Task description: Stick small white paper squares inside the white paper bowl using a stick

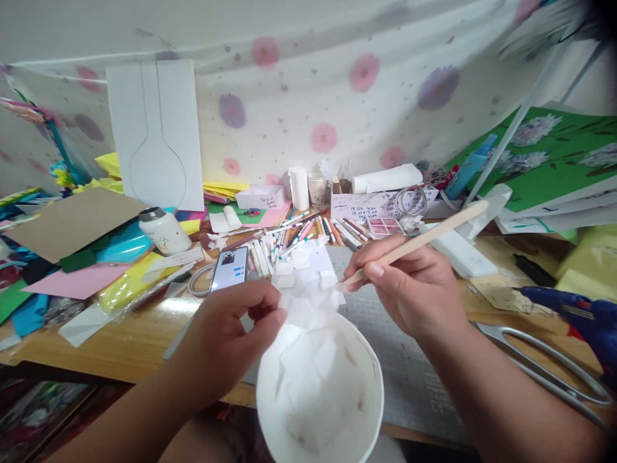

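Observation:
A flat wooden craft stick [429,233] is held in my right hand [409,283], pinched between thumb and fingers, its upper end pointing up to the right. The stick's lower tip touches a thin, crumpled piece of white tissue paper [311,305]. My left hand [236,331] is closed, thumb against fingers, at the left edge of that tissue. Below both hands, a white paper tub [378,386] stands with its mouth toward me, white paper scraps [318,379] lining its inside. What supports the tub is hidden.
Many markers [308,231] lie behind the tub, with a phone [230,269] and a white bottle [164,230] to the left. At right are large scissors [544,366], a blue glue gun [573,315] and a white box [463,254]. A grey cutting mat [409,379] covers the table's middle.

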Motion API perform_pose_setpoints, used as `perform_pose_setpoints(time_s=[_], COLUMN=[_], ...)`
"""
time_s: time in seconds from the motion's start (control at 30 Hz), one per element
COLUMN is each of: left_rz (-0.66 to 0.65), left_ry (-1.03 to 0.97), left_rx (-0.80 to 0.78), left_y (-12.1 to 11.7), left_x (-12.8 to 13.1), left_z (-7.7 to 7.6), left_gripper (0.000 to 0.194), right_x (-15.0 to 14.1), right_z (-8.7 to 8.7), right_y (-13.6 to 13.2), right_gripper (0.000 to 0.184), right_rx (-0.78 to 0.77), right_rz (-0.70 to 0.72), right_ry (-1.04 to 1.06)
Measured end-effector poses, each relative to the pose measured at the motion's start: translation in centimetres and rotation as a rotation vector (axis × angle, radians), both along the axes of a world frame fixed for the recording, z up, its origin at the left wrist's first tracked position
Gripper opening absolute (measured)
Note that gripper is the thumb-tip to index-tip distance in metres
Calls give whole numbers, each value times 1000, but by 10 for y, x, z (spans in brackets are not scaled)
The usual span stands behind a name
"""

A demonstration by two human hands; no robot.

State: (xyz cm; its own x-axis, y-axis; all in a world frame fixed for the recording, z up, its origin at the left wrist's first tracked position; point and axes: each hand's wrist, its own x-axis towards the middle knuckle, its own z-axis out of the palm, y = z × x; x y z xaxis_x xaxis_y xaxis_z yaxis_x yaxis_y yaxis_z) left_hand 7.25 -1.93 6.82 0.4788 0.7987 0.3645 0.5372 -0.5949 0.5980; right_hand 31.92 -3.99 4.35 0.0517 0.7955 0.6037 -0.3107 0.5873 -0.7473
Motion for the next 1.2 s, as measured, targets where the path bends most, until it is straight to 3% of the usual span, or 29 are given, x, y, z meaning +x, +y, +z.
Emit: perform_pose_setpoints(time_s=[0.17,0.4,0.47,0.57,0.67,0.77,0.9,1.0,1.2], left_rz=[19,-249,-213,-50,77,116,150,143,153], left_ry=[93,196,193,136,168,229,378,460,531], left_rx=[52,130,130,159,280,337,433,418,370], left_y=[2,-16,-10,11,31,40,37,35,40], left_x=[-14,-4,-13,-47,-94,-133,-152,-150,-143], left_z=[-2,-2,1,1,-18,-52,-86,-95,-96], left_gripper=[25,11,11,18,19,22,30,33,35], right_x=[15,9,9,11,11,7,4,3,4], right_z=[7,6,2,-7,-18,-25,-27,-26,-24], right_y=[7,-1,1,10,18,23,23,21,21], right_gripper=[5,9,10,10,9,12,17,18,20], right_rx=[-27,-93,-104,-108,-128,-161,-200,-220,-229], right_rz=[108,397,405,349,258,191,152,140,119], right_ry=[20,-358,-382,-305,-208,-162,-169,-185,-204])
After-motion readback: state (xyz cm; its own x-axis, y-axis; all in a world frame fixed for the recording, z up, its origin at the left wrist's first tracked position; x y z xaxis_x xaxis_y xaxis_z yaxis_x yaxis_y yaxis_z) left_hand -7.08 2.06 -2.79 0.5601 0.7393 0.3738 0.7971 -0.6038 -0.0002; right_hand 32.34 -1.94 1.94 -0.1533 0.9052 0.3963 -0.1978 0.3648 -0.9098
